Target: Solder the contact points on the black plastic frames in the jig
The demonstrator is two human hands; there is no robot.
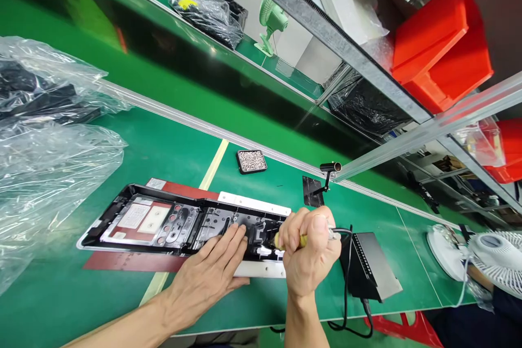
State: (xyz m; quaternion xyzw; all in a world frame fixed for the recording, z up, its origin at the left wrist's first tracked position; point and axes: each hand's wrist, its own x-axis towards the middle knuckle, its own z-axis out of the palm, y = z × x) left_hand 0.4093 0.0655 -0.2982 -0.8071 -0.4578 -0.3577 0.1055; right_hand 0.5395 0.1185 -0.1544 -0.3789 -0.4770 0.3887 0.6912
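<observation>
A long black plastic housing [187, 223] with metal plates inside lies across a white-railed fixture [261, 270] and a dark red board [134, 261]. Flat on the housing's near edge and middle rests my left hand [216, 261], its fingers stretched out. My right hand [308, 244] is wrapped round a yellow corded electric screwdriver [303, 240], held almost level over the housing's right end. The fist hides most of the tool, and its tip against the housing is hard to make out.
Behind the housing sits a small black tray of screws [252, 161]. A black holder [326, 174] and a dark box with a cable [371, 266] stand to the right. Clear plastic bags [53, 174] cover the left. Red bins [440, 43] hang overhead; a white fan [495, 255] stands far right.
</observation>
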